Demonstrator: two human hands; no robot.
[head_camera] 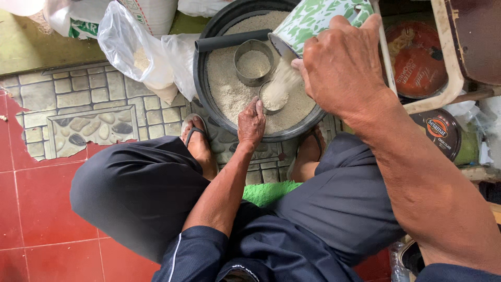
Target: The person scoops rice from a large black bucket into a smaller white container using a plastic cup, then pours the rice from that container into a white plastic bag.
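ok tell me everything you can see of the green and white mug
The mug looks like enamelled metal, white with a green leaf pattern. The right hand holds it tilted mouth-down over the black basin, and rice pours from it into a small tin that the left hand steadies. Its top is cut off by the frame.

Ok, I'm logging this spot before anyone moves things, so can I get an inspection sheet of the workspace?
Surface: red floor tiles with a torn stone-pattern floor sheet.
Job's things: round black basin of pale grain; green-and-white patterned mug, tilted, pouring grain into a small metal cup; second metal cup standing in the grain; black tube across the basin.
Clutter: clear plastic bags; round tins.
Hands: right hand grips the mug; left hand steadies the small cup.
Cables: nothing seen.
Surroundings: white sacks; wooden furniture.
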